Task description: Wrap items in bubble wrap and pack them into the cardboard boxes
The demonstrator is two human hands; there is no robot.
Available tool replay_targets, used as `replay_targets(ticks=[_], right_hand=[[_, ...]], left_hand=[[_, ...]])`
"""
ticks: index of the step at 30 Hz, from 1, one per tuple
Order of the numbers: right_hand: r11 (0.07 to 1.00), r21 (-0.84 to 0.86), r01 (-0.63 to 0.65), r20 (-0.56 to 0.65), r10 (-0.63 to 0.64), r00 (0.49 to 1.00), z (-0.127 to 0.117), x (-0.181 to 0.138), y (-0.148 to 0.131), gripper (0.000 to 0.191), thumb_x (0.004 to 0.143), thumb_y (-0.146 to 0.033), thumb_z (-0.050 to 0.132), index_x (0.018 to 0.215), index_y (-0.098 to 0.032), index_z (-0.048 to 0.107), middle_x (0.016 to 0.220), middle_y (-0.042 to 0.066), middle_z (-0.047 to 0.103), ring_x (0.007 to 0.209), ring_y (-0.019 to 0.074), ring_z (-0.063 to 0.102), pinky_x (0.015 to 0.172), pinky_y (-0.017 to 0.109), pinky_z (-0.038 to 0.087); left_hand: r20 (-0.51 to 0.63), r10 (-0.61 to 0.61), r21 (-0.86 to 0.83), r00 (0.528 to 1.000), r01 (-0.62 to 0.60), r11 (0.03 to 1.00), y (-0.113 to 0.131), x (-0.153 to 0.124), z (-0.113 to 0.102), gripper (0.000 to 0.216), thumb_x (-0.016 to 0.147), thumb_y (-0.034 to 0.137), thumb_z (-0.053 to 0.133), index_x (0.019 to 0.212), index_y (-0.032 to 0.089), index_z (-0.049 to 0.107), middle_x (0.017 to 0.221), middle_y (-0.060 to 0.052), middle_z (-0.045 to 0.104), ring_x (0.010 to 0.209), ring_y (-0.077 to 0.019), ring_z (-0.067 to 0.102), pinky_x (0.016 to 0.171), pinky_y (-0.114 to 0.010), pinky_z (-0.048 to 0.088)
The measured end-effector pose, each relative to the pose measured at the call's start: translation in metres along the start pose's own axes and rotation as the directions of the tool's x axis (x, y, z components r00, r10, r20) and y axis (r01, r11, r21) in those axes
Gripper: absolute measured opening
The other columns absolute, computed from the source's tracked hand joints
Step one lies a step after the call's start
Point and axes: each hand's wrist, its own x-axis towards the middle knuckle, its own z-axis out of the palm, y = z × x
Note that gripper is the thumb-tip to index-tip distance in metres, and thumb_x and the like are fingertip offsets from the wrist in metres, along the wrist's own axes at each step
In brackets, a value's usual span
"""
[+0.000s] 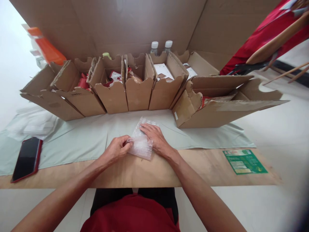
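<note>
Holding bubble wrap (141,146) on pale cloth (79,138), cardboard sheet (145,174) beneath

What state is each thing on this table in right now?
bubble wrap: lying on the cloth, under both hands.
left hand: fingers curled, pinching the wrap's edge.
right hand: open, flat on the wrap.
phone: face up, screen dark.
row of boxes: flaps open, items inside.
big box: tipped on its side, open.
bottles: upright, capped.
</note>
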Motion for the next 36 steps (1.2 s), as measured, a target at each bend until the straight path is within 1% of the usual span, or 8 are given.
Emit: replay_targets(ticks=[6, 11, 15, 19, 23, 27, 31, 36], right_hand=[[0.984, 0.176, -0.003, -0.139, 0.028, 0.99, -0.022, -0.003, 0.01, 0.045, 0.097, -0.009, 0.036, 0.123, -0.022, 0.071, 0.136, 0.008, 0.07, 0.13, 0.0182, 0.061, 0.11, 0.04, 0.046], [0.984, 0.16, 0.083, -0.19, -0.052, 0.98, -0.055, -0.042, -0.029, 0.031, 0.098, -0.022, 0.052, 0.123, -0.023, 0.069, 0.13, 0.008, 0.071, 0.125, 0.0243, 0.062, 0.107, 0.044, 0.046], [0.985, -0.105, 0.138, -0.019, -0.141, 0.99, -0.031, -0.072, -0.064, 0.05, 0.09, -0.034, 0.072, 0.133, -0.012, 0.062, 0.135, 0.018, 0.066, 0.122, 0.0347, 0.06, 0.1, 0.05, 0.048], [0.962, -0.256, 0.098, -0.04, -0.112, 0.993, 0.004, -0.074, -0.067, 0.036, 0.09, -0.011, 0.062, 0.126, -0.011, 0.064, 0.133, 0.018, 0.068, 0.119, 0.0331, 0.061, 0.095, 0.046, 0.049], [0.992, -0.118, 0.041, -0.041, -0.046, 0.998, -0.002, -0.069, -0.058, 0.034, 0.09, 0.001, 0.049, 0.112, -0.016, 0.069, 0.116, 0.011, 0.076, 0.105, 0.0272, 0.069, 0.09, 0.04, 0.049], [0.983, 0.164, -0.076, 0.008, 0.076, 0.997, -0.027, -0.066, -0.05, 0.031, 0.1, -0.009, 0.045, 0.109, -0.023, 0.071, 0.109, 0.003, 0.078, 0.098, 0.0223, 0.072, 0.09, 0.036, 0.051], [0.944, 0.294, -0.152, 0.043, 0.146, 0.988, -0.036, -0.066, -0.046, 0.028, 0.104, -0.02, 0.043, 0.109, -0.025, 0.071, 0.104, 0.002, 0.078, 0.094, 0.0206, 0.073, 0.085, 0.033, 0.054], [0.984, -0.168, -0.059, -0.275, 0.011, 0.961, -0.028, -0.079, -0.054, 0.028, 0.103, -0.024, 0.05, 0.126, -0.018, 0.065, 0.131, 0.015, 0.069, 0.118, 0.0317, 0.062, 0.098, 0.047, 0.046]], left_hand=[[0.099, -0.065, 0.013, 0.993, 0.064, 0.998, 0.003, 0.024, 0.0, 0.019, 0.078, 0.036, 0.047, 0.066, 0.022, 0.05, 0.06, 0.005, 0.043, 0.057, -0.0128, 0.039, 0.053, -0.025, 0.029], [0.151, -0.099, 0.028, 0.984, 0.096, 0.995, 0.006, 0.035, -0.002, 0.013, 0.07, 0.032, 0.051, 0.063, 0.022, 0.05, 0.058, 0.005, 0.044, 0.054, -0.0123, 0.038, 0.05, -0.024, 0.026], [0.156, -0.101, 0.029, 0.983, 0.098, 0.995, 0.004, 0.042, -0.001, 0.011, 0.071, 0.029, 0.054, 0.063, 0.021, 0.053, 0.055, 0.005, 0.046, 0.051, -0.012, 0.04, 0.048, -0.024, 0.026], [0.129, -0.067, 0.03, 0.989, 0.064, 0.997, 0.002, 0.04, -0.005, 0.014, 0.077, 0.031, 0.056, 0.076, 0.019, 0.064, 0.056, 0.004, 0.053, 0.051, -0.0135, 0.048, 0.049, -0.025, 0.035], [0.001, 0.056, 0.039, 0.998, -0.056, 0.998, 0.005, 0.013, -0.018, 0.05, 0.085, 0.04, 0.061, 0.132, 0.02, 0.059, 0.11, -0.008, 0.071, 0.09, -0.0225, 0.067, 0.077, -0.035, 0.054], [0.058, 0.383, 0.136, 0.922, -0.387, 0.912, 0.006, -0.019, -0.02, 0.05, 0.088, 0.032, 0.065, 0.138, 0.024, 0.058, 0.139, -0.012, 0.064, 0.13, -0.0294, 0.057, 0.11, -0.048, 0.045], [0.095, 0.296, 0.15, 0.95, -0.308, 0.94, 0.001, -0.015, -0.004, 0.034, 0.092, 0.024, 0.055, 0.123, 0.022, 0.069, 0.106, -0.007, 0.077, 0.09, -0.0212, 0.07, 0.086, -0.036, 0.055], [0.038, 0.184, 0.176, 0.982, -0.188, 0.966, -0.003, 0.019, 0.01, 0.037, 0.087, 0.021, 0.056, 0.121, 0.019, 0.071, 0.083, -0.001, 0.074, 0.064, -0.0153, 0.063, 0.066, -0.027, 0.052]])
